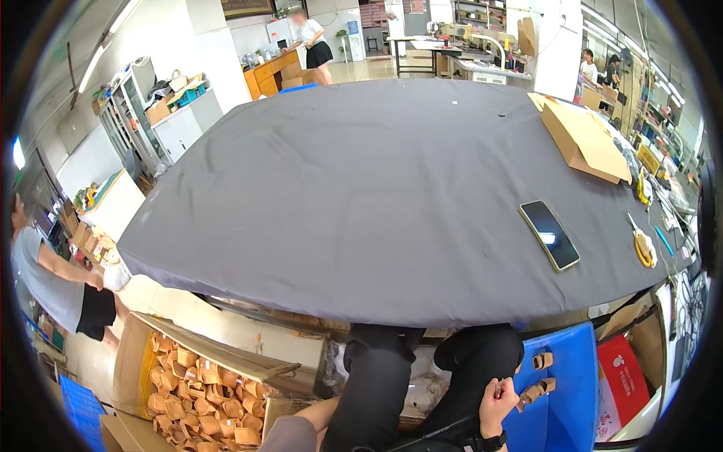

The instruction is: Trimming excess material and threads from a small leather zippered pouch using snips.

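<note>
My right hand (497,407), with a dark band at the wrist, rests near my black-trousered right thigh at the bottom, closed around a small dark-red thing, mostly hidden; a thin black cord runs nearby. Beside it, a blue plastic bin (553,422) holds several small tan pieces (542,360). Only part of my left forearm (316,418) shows beside my left leg; that hand is hidden. Left of it, a cardboard box (134,361) holds many curved tan pieces (207,392).
The dark cloth-covered table (339,211) carries a phone (548,233), yellow-handled scissors (644,248) and a cardboard box (584,147). A person (56,279) stands at the left edge, another (312,41) at the back; others are at right back. A red box (621,380) sits lower right.
</note>
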Motion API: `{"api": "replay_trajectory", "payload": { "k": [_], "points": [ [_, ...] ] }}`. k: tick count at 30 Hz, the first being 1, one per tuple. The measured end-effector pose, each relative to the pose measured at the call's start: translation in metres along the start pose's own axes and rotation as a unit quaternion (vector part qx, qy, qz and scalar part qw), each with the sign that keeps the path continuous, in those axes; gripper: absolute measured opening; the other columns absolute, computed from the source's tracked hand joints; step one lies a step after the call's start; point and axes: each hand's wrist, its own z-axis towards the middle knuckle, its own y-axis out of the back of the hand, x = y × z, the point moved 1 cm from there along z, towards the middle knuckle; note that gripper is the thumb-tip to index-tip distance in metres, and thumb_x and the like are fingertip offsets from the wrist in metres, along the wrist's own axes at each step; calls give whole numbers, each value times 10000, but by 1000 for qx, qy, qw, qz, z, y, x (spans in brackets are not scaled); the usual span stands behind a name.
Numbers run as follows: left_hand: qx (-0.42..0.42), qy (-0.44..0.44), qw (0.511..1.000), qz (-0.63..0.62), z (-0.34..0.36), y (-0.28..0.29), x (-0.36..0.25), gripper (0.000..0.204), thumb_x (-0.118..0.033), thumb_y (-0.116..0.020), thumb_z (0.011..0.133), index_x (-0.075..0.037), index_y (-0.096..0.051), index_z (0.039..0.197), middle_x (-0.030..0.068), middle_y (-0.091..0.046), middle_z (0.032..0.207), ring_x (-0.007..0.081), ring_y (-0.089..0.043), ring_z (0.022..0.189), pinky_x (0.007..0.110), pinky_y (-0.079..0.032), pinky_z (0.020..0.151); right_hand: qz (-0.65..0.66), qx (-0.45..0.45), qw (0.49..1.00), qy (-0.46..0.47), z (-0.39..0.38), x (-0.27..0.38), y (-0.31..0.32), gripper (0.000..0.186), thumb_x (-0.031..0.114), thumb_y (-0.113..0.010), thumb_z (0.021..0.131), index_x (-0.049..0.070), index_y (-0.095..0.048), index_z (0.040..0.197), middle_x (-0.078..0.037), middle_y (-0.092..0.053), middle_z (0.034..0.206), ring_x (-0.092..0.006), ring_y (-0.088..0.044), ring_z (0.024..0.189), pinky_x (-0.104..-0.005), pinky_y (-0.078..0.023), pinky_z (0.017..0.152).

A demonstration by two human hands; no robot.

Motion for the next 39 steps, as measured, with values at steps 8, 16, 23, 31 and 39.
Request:
{"api": "replay_trajectory", "payload": {
  "k": [8, 16, 23, 31, 39],
  "points": [
    [30, -25, 993, -107, -42, 17, -32, 241, -169, -516, 852, 3, -672, 915, 190, -696, 871, 281, -698, 827, 374, -538, 657, 28, 12, 1000, 1, 0, -5, -1, 382, 58, -597, 857, 28, -288, 634, -52, -270, 510, -107, -261, 475, -307, -211, 447],
    [-7, -89, 996, -25, -145, 80, -73, 274, -157, -462, 860, 62, -604, 943, 261, -657, 827, 313, -687, 781, 415, -519, 644, 15, -2, 999, 39, 3, 4, -7, 309, 59, -642, 797, 33, -387, 625, -103, -408, 483, -203, -445, 401, -335, -325, 421],
    [-395, -276, 871, -93, -311, 231, -230, 155, -119, -484, 930, -14, -580, 870, 142, -565, 675, 317, -544, 570, 370, -431, 562, -10, 67, 996, 50, -1, 2, -17, 313, 100, -656, 780, 46, -387, 630, -85, -432, 498, -228, -480, 442, -350, -349, 447],
    [-530, -529, 663, 17, -382, 284, -298, 581, -543, -418, 921, 24, -540, 875, 39, -451, 694, 125, -358, 540, 276, -292, 484, 4, 41, 998, 41, -2, -7, -17, 319, 101, -624, 814, 23, -363, 650, -114, -385, 507, -253, -394, 431, -356, -321, 454],
    [-454, -612, 648, 8, -395, 302, -301, 443, -445, -438, 931, -17, -550, 904, 25, -452, 682, 115, -382, 535, 271, -300, 468, 32, 19, 999, 14, -1, -20, -7, 365, 72, -579, 868, 20, -280, 666, -58, -247, 563, -130, -230, 561, -326, -250, 478]
  ]
}}
